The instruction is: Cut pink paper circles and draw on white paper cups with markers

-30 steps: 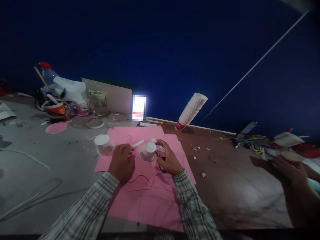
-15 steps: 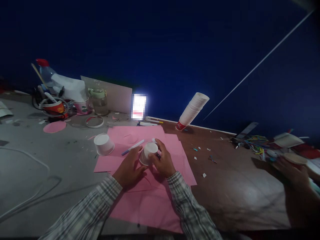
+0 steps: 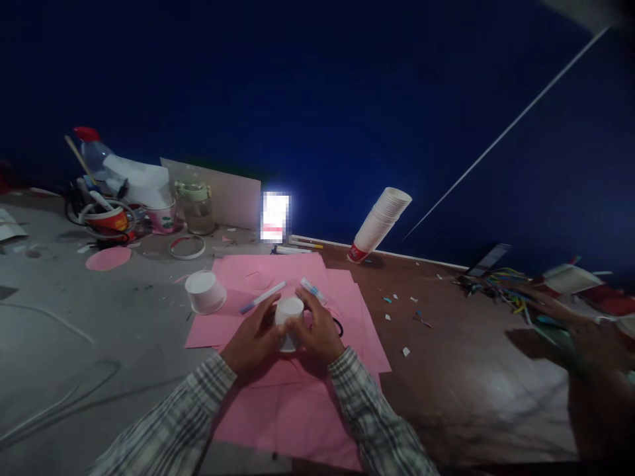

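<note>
A white paper cup stands upside down on the pink paper sheets, gripped from both sides. My left hand wraps its left side and my right hand its right side. A pen lies just beyond my left hand and a capped marker just beyond my right. The black handle of the scissors peeks out from behind my right hand. A second upturned white cup sits at the paper's left edge.
A leaning stack of paper cups stands by the blue wall. Jars, a bottle and tape rings crowd the back left. Cables trail at left. Another person's hand works among coloured strips at right. Paper scraps dot the brown table.
My right hand put the scissors down and both hands closed round the upturned cup, drawing it a little towards me. The pen now lies free on the pink paper.
</note>
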